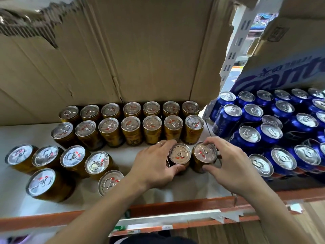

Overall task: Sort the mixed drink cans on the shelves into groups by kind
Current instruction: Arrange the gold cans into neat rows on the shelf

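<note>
a smooth white shelf (17, 196) with an orange front edge (175, 206) runs below torn corrugated cardboard (140, 50). ribbed gold cans (130, 126) with silver pull-tab lids stand in rows at centre; glossy blue cans (269, 135) fill the right. lower centre, the left hand (154, 166) grips one gold can (179, 154), the right hand (232, 164) grips the neighbouring gold can (204, 152).

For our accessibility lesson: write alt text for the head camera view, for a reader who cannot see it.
A person's left hand grips a gold can and the right hand grips a second gold can beside it on a white shelf, with two rows of gold cans behind. Loose gold cans stand at left; blue cans fill the right.
</note>
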Demonstrator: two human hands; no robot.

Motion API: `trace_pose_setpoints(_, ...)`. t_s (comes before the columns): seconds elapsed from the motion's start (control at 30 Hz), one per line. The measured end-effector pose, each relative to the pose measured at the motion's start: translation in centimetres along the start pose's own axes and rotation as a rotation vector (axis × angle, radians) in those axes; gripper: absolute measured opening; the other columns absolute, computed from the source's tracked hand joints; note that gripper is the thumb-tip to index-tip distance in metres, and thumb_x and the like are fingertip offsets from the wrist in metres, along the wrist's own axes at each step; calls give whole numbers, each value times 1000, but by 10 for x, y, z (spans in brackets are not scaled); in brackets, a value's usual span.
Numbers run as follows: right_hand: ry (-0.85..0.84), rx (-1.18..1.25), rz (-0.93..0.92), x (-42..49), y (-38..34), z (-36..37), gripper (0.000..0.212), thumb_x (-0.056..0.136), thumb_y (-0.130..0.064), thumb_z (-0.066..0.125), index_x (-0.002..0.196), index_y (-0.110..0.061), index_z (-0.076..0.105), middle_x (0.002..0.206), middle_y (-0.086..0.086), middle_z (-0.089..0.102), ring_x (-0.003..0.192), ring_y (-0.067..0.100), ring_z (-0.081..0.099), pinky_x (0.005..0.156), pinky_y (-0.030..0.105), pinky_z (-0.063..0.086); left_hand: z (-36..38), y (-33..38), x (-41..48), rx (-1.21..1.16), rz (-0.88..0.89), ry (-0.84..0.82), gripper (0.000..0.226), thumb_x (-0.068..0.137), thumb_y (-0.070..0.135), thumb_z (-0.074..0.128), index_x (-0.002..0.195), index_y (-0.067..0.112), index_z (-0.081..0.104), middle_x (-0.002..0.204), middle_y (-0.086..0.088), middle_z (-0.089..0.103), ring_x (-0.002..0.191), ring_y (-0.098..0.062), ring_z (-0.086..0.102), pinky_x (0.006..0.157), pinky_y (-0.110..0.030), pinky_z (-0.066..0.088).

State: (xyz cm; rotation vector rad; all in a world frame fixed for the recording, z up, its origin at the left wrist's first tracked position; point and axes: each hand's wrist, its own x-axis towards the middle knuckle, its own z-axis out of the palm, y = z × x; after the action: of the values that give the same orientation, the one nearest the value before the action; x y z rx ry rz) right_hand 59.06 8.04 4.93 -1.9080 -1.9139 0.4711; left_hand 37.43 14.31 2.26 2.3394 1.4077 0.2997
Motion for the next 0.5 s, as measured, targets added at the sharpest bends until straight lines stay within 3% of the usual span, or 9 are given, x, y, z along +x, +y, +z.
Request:
trace_pose_setpoints(0.23, 34, 101, 30, 30, 1, 10, 62, 69, -16, 85, 114, -34, 46, 108, -12, 61, 91, 16, 62, 85, 38, 51, 1, 0, -3, -4, -31, 24, 71, 81, 65, 63, 142, 39, 37, 141, 17, 51, 126, -15, 50, 97, -29, 39)
trace_pose_setpoints(0.37, 36, 126, 67, 36, 2, 18, 58, 70, -13, 84, 111, -32, 47, 109, -5, 64, 99, 19, 61, 86, 42, 52, 0, 2, -5, -16, -43, 39, 66, 80, 65, 63, 137, 39, 41, 134, 15, 55, 123, -15, 52, 94, -30, 41)
trace_pose_setpoints(0.5, 32, 120, 102, 36, 5, 20, 53, 70, -16, 85, 110, -27, 50, 107, -2, 65, 91, 21, 62, 84, 43, 51, 0, 7, 0, 0, -69, 27, 63, 81, 62, 64, 133, 34, 46, 127, 6, 62, 118, -21, 56, 91, -32, 43)
